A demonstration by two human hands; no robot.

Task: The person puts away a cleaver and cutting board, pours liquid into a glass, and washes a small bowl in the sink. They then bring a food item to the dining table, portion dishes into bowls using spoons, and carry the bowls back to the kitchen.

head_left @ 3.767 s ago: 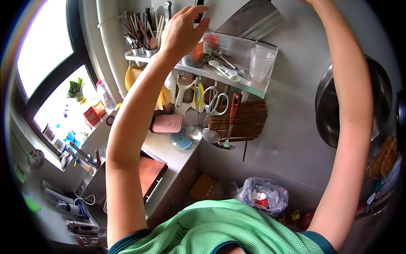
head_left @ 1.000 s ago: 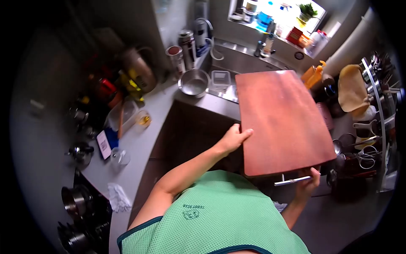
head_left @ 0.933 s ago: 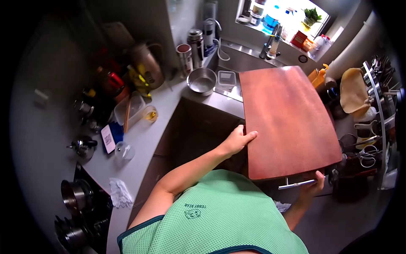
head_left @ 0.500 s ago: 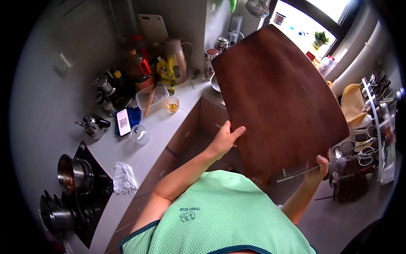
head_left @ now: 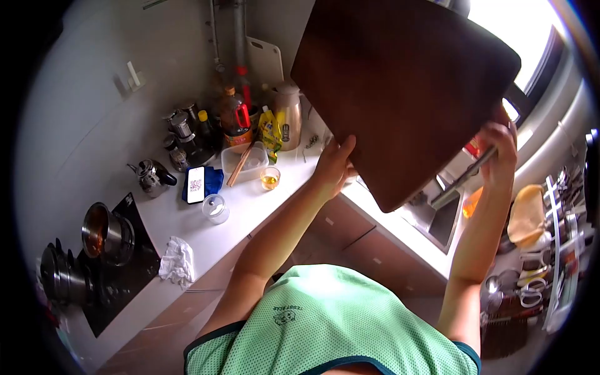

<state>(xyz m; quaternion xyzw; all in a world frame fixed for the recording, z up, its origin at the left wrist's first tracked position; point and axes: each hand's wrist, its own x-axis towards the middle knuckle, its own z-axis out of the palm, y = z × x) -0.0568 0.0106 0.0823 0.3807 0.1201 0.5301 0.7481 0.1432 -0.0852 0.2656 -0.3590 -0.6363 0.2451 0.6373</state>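
Note:
A large dark-brown cutting board is raised and tilted before me, over the counter corner and the sink. My left hand is closed on its lower left edge, thumb on the near face and fingers partly hidden behind. At the board's right edge my right hand, slightly blurred, is wrapped around a metal bar that runs along that edge. How the bar joins the board cannot be made out.
Behind the board is a sink. Leftward on the counter are a glass of yellow liquid, a phone, a plastic container and a thermos jug. A pot sits on the cooktop; utensils hang at right.
Both hands have lifted the board higher and turned it, so its lower corner now points down over the counter edge. My right hand rose with the metal bar. The camera view also shifted.

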